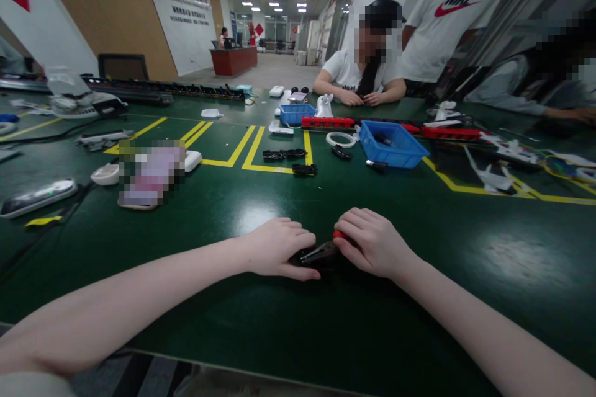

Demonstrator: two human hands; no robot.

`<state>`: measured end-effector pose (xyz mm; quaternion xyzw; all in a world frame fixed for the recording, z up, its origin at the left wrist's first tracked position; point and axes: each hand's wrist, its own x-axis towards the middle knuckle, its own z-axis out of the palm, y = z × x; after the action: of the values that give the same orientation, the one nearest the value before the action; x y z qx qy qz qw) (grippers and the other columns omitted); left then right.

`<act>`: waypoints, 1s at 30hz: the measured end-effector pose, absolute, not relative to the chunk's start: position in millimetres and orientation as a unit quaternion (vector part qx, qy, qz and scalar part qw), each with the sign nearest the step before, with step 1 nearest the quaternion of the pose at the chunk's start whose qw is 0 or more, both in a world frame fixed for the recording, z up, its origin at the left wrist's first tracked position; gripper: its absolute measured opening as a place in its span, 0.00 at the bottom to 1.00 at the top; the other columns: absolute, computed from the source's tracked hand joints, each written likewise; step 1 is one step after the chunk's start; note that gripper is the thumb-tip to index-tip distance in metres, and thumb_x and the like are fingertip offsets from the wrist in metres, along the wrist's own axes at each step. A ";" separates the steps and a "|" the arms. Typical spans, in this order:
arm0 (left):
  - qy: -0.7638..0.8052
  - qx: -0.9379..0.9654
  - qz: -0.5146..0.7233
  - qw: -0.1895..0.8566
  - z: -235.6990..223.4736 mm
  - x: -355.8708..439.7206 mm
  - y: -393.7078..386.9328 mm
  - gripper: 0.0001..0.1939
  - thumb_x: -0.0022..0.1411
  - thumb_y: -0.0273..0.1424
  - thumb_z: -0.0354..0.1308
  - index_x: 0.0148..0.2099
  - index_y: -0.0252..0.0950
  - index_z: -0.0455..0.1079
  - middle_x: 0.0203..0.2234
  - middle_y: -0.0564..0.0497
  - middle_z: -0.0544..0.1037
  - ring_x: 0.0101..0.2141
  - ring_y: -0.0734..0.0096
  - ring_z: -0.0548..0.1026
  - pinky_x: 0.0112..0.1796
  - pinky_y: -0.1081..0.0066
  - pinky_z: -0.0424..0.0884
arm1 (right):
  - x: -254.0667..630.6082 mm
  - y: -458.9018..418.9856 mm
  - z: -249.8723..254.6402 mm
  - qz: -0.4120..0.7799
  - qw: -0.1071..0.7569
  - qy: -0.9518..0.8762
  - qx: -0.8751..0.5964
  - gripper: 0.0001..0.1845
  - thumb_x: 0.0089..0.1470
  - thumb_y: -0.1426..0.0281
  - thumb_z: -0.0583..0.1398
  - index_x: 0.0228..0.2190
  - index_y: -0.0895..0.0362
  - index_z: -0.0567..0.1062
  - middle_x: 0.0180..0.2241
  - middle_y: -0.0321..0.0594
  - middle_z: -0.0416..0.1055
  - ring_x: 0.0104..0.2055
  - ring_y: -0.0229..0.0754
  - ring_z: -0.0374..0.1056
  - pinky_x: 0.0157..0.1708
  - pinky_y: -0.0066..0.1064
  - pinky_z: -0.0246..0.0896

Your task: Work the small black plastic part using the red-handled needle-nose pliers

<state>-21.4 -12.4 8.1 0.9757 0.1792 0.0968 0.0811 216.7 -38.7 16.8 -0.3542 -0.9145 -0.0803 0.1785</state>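
My right hand (367, 240) is wrapped round a pair of pliers (321, 252) with a red handle end showing by the fingers. The metal jaws point left, towards my left hand (282, 249). Between the left thumb and fingers sits a small black part (296, 258), mostly hidden by the hand. The plier tips meet or overlap this part; exact contact cannot be made out. Both hands are just above the near middle of the green table (223, 316). Farther off lie several black pieces (285, 154) inside and beside a yellow-taped outline.
A blue bin (395, 147) with dark items stands beyond my right hand, beside a white cable coil (341, 139). A smaller blue bin (297, 113) is behind. To the left lie a phone (153, 178) and a white handheld device (40, 198). A person (363, 77) sits opposite.
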 end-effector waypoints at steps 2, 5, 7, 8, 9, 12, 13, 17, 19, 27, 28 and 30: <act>0.180 0.976 0.096 0.079 8.6 -21.4 -12.9 0.23 0.63 0.53 0.52 0.36 0.36 0.64 0.27 0.52 0.72 0.28 0.67 0.71 0.31 0.69 0.61 | 216.7 -39.1 17.6 -0.083 0.178 -0.914 -0.354 0.18 0.63 0.63 0.49 0.28 0.58 0.72 0.28 0.42 0.71 0.31 0.41 0.63 0.32 0.33 0.53; 0.181 0.976 0.093 0.080 9.5 -21.4 -13.4 0.22 0.64 0.52 0.52 0.36 0.36 0.64 0.27 0.52 0.72 0.28 0.67 0.71 0.31 0.69 0.61 | 217.1 -39.1 19.2 -0.090 0.179 -0.914 -0.352 0.18 0.63 0.63 0.49 0.28 0.58 0.72 0.28 0.42 0.71 0.31 0.41 0.63 0.32 0.34 0.53; 0.183 0.976 0.090 0.082 9.8 -21.5 -13.5 0.22 0.64 0.52 0.52 0.35 0.36 0.63 0.27 0.52 0.71 0.28 0.68 0.70 0.31 0.69 0.61 | 217.7 -38.7 20.4 -0.097 0.179 -0.915 -0.348 0.17 0.63 0.64 0.49 0.28 0.58 0.72 0.28 0.42 0.71 0.32 0.41 0.64 0.32 0.34 0.54; 0.184 0.975 0.089 0.083 9.9 -21.5 -13.5 0.23 0.64 0.53 0.51 0.35 0.36 0.63 0.26 0.52 0.71 0.28 0.68 0.70 0.31 0.69 0.61 | 218.1 -38.4 20.9 -0.101 0.179 -0.915 -0.347 0.17 0.63 0.64 0.49 0.28 0.58 0.72 0.28 0.42 0.71 0.32 0.41 0.64 0.32 0.34 0.54; 0.184 0.975 0.088 0.084 9.9 -21.5 -13.3 0.23 0.64 0.53 0.51 0.35 0.36 0.63 0.26 0.52 0.71 0.27 0.68 0.70 0.31 0.69 0.61 | 218.6 -38.2 21.2 -0.105 0.179 -0.915 -0.347 0.17 0.63 0.64 0.50 0.28 0.58 0.72 0.28 0.42 0.71 0.32 0.41 0.64 0.32 0.34 0.54; 0.181 0.976 0.089 0.084 9.6 -21.5 -12.9 0.23 0.64 0.53 0.50 0.35 0.36 0.63 0.26 0.52 0.71 0.27 0.67 0.70 0.31 0.69 0.61 | 219.9 -37.2 21.2 -0.108 0.179 -0.914 -0.348 0.16 0.63 0.64 0.50 0.29 0.58 0.72 0.28 0.42 0.71 0.32 0.41 0.64 0.32 0.34 0.54; 0.180 0.976 0.090 0.083 9.4 -21.6 -12.8 0.23 0.64 0.53 0.50 0.35 0.36 0.63 0.27 0.52 0.72 0.27 0.67 0.70 0.31 0.69 0.61 | 220.4 -36.8 20.8 -0.107 0.179 -0.914 -0.347 0.16 0.63 0.64 0.50 0.29 0.58 0.72 0.28 0.42 0.71 0.32 0.41 0.64 0.32 0.34 0.54; 0.176 0.977 0.094 0.079 8.9 -21.7 -12.9 0.23 0.64 0.53 0.50 0.36 0.36 0.63 0.27 0.52 0.72 0.28 0.67 0.70 0.31 0.69 0.61 | 221.7 -35.3 18.7 -0.112 0.192 -0.915 -0.336 0.16 0.63 0.64 0.50 0.29 0.58 0.72 0.29 0.42 0.71 0.32 0.42 0.64 0.32 0.34 0.55; 0.178 0.976 0.095 0.077 8.9 -21.7 -13.1 0.23 0.64 0.53 0.50 0.36 0.36 0.63 0.27 0.52 0.72 0.28 0.67 0.70 0.31 0.69 0.61 | 222.2 -35.0 18.1 -0.115 0.205 -0.915 -0.328 0.15 0.62 0.64 0.51 0.30 0.58 0.72 0.30 0.43 0.72 0.33 0.42 0.65 0.32 0.34 0.56; 0.179 0.977 0.094 0.071 9.8 -21.9 -13.4 0.23 0.64 0.53 0.50 0.36 0.36 0.64 0.27 0.51 0.72 0.28 0.66 0.71 0.31 0.68 0.61 | 227.3 -34.5 18.7 -0.125 0.240 -0.905 -0.329 0.11 0.61 0.68 0.53 0.33 0.58 0.73 0.32 0.44 0.73 0.35 0.43 0.67 0.35 0.36 0.60; 0.179 0.977 0.094 0.071 9.8 -21.9 -13.3 0.24 0.64 0.53 0.50 0.35 0.36 0.64 0.27 0.51 0.72 0.28 0.66 0.71 0.31 0.68 0.61 | 228.6 -34.0 18.8 -0.124 0.244 -0.902 -0.334 0.11 0.61 0.68 0.52 0.33 0.58 0.73 0.32 0.44 0.73 0.35 0.43 0.67 0.35 0.36 0.61; 0.179 0.977 0.096 0.073 9.7 -21.9 -13.3 0.24 0.64 0.53 0.50 0.35 0.36 0.64 0.27 0.52 0.72 0.28 0.66 0.71 0.30 0.68 0.61 | 230.7 -33.1 18.8 -0.122 0.250 -0.899 -0.339 0.11 0.61 0.68 0.52 0.33 0.58 0.73 0.32 0.44 0.74 0.35 0.44 0.68 0.34 0.36 0.61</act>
<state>-21.9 -13.3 9.7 0.9766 0.1785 0.0957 0.0726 230.7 -33.1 18.8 -0.3392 -0.8987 -0.1219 0.2498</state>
